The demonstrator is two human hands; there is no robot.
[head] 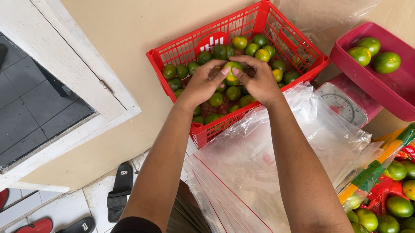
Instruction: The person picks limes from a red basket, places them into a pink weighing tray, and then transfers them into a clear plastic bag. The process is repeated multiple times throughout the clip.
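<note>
Both hands meet over the middle of the red basket (237, 56), the left hand (202, 82) and right hand (260, 80) each with its grip clamped on one yellow-green lime (232, 70), well inside the rim. Right of the basket lie clear plastic bags (263, 178), a scale (347, 102) and a red tray (411, 91); left of it, beige wall

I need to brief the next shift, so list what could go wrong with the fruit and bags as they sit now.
Both hands, left hand and right hand, pinch one small green fruit above the red basket; it might slip and drop back. The clear bags lie loosely across the lap and could slide off.
</note>
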